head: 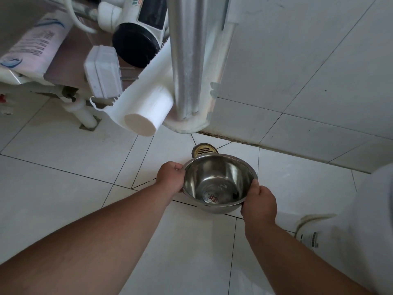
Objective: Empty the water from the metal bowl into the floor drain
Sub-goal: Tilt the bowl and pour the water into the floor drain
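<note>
Two bare hands hold the metal bowl (220, 183) above the white tiled floor (63, 167), one at each side of its rim. The left hand (171, 178) grips the left edge, its fingers (177, 167) curled tight over the lip, and the right hand (260, 204) clamps the nearer right edge, thumb lying along the rim and the other fingers wrapped under the outside wall. The bowl is tilted so that its mouth faces back toward the camera, and its shiny inside shows a small red and blue mark at the bottom; whether any water lies in it cannot be told. The floor drain (204, 149), a round brass grate, sits just beyond the bowl's far rim, partly hidden behind it, close to the dark seam where the floor meets the tiled wall (297, 71). Farther back on the left a white roll (146, 111) juts forward beside a metal post (187, 60), with a white plug adapter (104, 73) and a black-capped white appliance (138, 39) above it. A white rounded container (350, 231) fills the lower right corner.
</note>
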Available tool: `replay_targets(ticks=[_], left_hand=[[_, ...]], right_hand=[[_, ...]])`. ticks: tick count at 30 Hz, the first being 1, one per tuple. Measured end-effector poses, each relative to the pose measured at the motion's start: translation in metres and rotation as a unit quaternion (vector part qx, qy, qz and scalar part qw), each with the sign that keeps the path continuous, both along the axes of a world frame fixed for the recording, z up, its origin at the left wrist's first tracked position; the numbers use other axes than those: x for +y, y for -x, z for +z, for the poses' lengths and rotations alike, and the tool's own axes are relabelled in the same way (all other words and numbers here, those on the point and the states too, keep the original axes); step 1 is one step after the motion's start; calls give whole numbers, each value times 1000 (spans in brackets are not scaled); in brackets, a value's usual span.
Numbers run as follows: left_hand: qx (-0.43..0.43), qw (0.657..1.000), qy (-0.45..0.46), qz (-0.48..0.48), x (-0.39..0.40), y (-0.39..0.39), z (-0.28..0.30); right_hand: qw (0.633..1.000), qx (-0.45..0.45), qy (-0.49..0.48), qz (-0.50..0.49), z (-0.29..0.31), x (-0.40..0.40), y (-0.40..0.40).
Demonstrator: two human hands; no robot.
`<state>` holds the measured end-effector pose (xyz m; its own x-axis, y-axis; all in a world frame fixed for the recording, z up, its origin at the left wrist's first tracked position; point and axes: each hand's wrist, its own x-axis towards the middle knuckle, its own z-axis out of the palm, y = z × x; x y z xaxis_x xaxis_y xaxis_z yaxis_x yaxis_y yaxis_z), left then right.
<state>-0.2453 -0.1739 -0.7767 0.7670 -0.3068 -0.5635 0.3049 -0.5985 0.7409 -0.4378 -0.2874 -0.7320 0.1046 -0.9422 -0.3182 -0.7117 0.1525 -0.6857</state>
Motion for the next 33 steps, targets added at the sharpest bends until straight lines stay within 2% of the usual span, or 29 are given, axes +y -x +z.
replay_targets(ticks=[8, 33], left_hand=[[-6, 1000, -6, -6, -1, 0, 2], [96, 994, 36, 38, -1, 3, 8]], right_hand=[[1000, -8, -10, -6, 3, 2, 1], [1000, -6, -24, -14, 13, 4, -4]])
